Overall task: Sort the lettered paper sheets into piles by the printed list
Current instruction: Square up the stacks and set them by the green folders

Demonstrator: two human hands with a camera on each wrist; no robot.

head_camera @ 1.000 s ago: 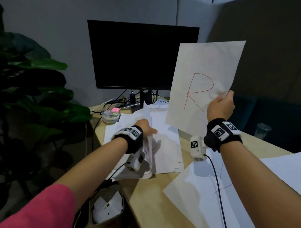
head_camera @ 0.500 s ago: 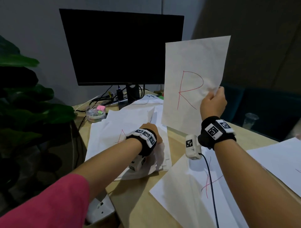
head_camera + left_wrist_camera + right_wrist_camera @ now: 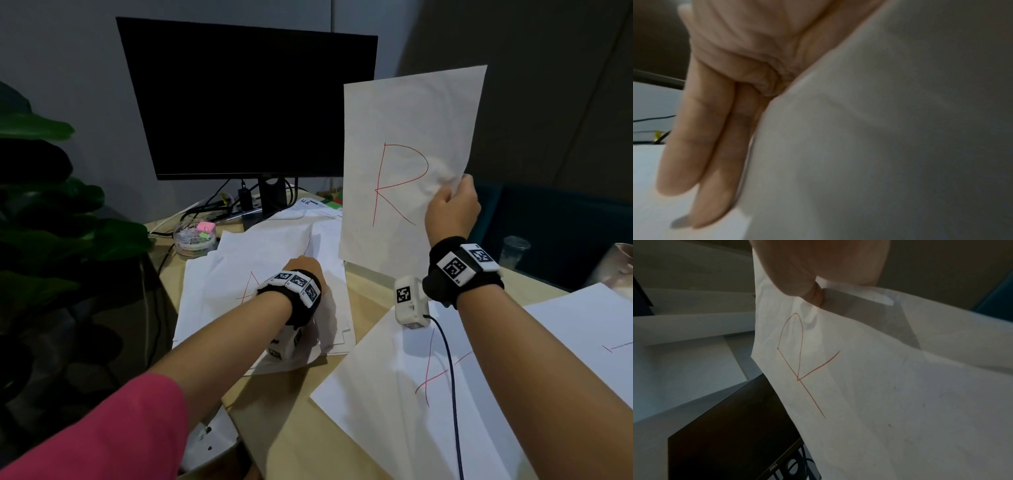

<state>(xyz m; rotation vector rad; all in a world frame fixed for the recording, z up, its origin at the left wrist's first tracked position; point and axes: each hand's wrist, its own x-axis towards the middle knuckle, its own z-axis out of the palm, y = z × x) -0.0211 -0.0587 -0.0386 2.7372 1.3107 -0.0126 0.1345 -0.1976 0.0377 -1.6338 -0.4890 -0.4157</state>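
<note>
My right hand (image 3: 451, 205) pinches the right edge of a white sheet with a red R (image 3: 404, 161) and holds it upright above the desk, in front of the monitor's right side. The right wrist view shows the thumb (image 3: 809, 288) pressed on that R sheet (image 3: 838, 386). My left hand (image 3: 304, 266) rests on the loose stack of sheets (image 3: 219, 308) at the desk's left. Its fingers (image 3: 701, 162) lie straight beside a raised sheet (image 3: 879, 146) that hides the thumb. A red A (image 3: 247, 287) shows on the stack's top sheet. Another A sheet (image 3: 394, 411) lies at the front.
A dark monitor (image 3: 246, 99) stands at the back with cables and a printed sheet (image 3: 310, 204) at its foot. A jar of clips (image 3: 194, 238) sits back left, a plant (image 3: 51, 212) beyond the desk's left edge. A further sheet (image 3: 589, 329) and a cup (image 3: 515, 250) are at the right.
The R sheet has swung from tilted to nearly upright in my right hand. My left hand stays on the stack, which now lies flatter with the A showing.
</note>
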